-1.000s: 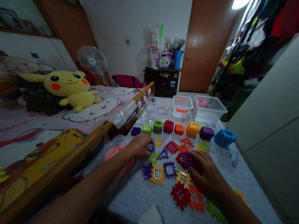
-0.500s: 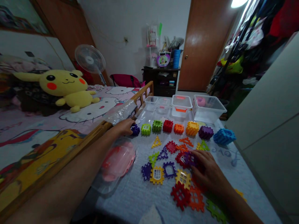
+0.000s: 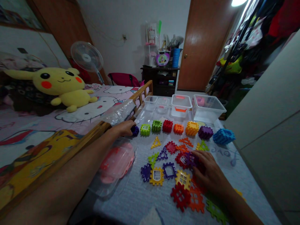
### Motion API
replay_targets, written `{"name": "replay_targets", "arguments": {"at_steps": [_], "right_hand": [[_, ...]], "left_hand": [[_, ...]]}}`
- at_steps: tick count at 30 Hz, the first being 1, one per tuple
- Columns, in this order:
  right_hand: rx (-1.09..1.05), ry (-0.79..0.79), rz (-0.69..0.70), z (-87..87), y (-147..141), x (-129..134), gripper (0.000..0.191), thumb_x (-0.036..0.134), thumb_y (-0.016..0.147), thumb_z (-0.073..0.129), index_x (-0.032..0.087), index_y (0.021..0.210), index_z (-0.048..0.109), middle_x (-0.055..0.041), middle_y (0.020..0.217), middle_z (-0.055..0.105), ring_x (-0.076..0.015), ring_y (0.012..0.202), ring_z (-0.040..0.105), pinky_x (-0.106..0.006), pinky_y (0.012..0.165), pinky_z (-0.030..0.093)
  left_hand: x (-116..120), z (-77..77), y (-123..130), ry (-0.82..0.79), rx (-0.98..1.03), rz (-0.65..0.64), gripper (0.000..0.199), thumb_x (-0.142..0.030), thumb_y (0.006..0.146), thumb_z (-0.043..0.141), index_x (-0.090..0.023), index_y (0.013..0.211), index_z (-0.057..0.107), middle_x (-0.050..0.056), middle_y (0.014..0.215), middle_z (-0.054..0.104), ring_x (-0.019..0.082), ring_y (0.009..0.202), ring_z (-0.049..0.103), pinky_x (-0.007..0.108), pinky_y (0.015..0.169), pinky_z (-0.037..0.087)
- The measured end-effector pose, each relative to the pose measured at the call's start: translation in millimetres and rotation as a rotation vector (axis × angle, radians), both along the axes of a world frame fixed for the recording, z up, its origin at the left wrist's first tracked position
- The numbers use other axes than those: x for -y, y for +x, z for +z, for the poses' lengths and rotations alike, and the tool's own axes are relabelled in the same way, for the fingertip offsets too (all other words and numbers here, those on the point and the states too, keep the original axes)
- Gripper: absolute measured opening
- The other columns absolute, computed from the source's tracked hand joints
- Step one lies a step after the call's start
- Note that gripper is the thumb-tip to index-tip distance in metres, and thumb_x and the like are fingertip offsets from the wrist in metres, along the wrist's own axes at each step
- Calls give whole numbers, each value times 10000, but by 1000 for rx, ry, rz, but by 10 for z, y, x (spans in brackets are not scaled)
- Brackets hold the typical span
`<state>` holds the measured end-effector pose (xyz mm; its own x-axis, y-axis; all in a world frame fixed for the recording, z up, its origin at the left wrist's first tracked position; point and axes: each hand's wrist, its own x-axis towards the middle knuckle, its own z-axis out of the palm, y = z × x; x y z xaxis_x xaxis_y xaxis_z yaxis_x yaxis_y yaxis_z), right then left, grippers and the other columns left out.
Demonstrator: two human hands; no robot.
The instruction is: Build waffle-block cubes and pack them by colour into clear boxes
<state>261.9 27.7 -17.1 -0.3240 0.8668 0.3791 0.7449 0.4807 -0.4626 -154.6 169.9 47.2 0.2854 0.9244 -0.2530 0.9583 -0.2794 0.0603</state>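
Note:
At the left end of a row of stacked plastic building tiles, my left hand (image 3: 126, 127) is closed on a dark blue stack (image 3: 135, 131); its fingertips are partly hidden. My right hand (image 3: 209, 167) reaches over the loose tiles, thumb and fingers closed around a purple tile (image 3: 191, 160). That tile overlaps a red window tile (image 3: 181, 160). Closer to me lie a yellow window tile (image 3: 183, 178), a dark red tile (image 3: 180, 196) and an orange tile (image 3: 196, 199). A dark blue square frame (image 3: 169, 171) is left of these.
Green, red, orange, yellow, purple and blue stacks (image 3: 223, 136) continue the row rightwards. Behind them stand clear plastic boxes (image 3: 208, 107). A clear container with pink contents (image 3: 118, 162) lies under my left forearm. The wooden bed rail (image 3: 100, 129) borders the table's left side.
The view has shifted slightly. Both hands stay at nearly the same places, the left at the dark blue stack and the right at the purple tile.

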Motion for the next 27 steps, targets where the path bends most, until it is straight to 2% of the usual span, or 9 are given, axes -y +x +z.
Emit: {"name": "replay_targets", "arguments": {"at_steps": [4,7,10,13,15,17,22,24,27], "right_hand": [[-10,-9,-17,-2,0,12,464,207,781,543,180,1241,595,-122,1191,629,-285,1119,552,-475,971,466],[12,-8,-28,20,36,28,474,183,769,538,170,1241,587,-124,1205,621,-279,1137,539,-462,980,457],[50,10,-40,133,121,9,470,183,766,547,179,1234,586,-120,1212,624,-283,1136,532,-468,981,439],[81,46,-95,323,251,-121,439,213,778,548,190,1215,592,-115,1165,650,-292,1101,536,-479,953,430],[118,80,-158,440,366,-292,429,247,786,551,193,1210,598,-117,1132,664,-302,1081,535,-482,929,423],[179,106,-231,514,497,-516,461,281,779,564,190,1230,594,-126,1125,667,-318,1076,530,-484,911,411],[324,110,-402,507,770,-1064,465,271,758,569,186,1213,618,-143,1134,671,-358,1149,499,-506,941,355],[379,99,-391,474,814,-1191,459,259,758,572,195,1211,617,-140,1152,672,-361,1181,488,-530,981,314],[411,81,-356,436,820,-1275,475,236,755,571,204,1228,599,-123,1177,676,-357,1225,470,-571,1034,248]], "left_hand": [[11,31,-28,23,20,15,790,-185,590,699,-133,1348,482,147,1322,578,272,1176,574,303,974,450],[132,151,14,78,43,21,792,-195,626,694,-147,1376,443,151,1398,519,283,1269,505,348,1057,398],[471,305,219,254,127,15,667,-253,696,672,-172,1333,493,138,1366,549,300,1247,523,419,1065,401],[982,328,586,391,280,-107,570,-314,791,611,-198,1337,499,110,1363,558,281,1256,515,432,1080,403],[1306,208,858,416,377,-170,481,-282,841,555,-216,1317,520,98,1311,598,257,1207,555,423,1031,464],[1541,-6,1088,444,445,-243,418,-223,860,518,-228,1276,551,92,1253,637,232,1154,593,395,983,512],[1748,-539,1309,595,526,-312,332,-179,839,535,-242,1153,623,100,1146,690,243,1066,648,405,904,574],[1777,-630,1299,605,531,-313,326,-185,846,538,-241,1157,618,101,1147,691,244,1069,650,400,894,582],[1823,-663,1274,597,517,-305,309,-193,863,537,-248,1158,612,87,1141,695,233,1061,656,390,900,581]]}}
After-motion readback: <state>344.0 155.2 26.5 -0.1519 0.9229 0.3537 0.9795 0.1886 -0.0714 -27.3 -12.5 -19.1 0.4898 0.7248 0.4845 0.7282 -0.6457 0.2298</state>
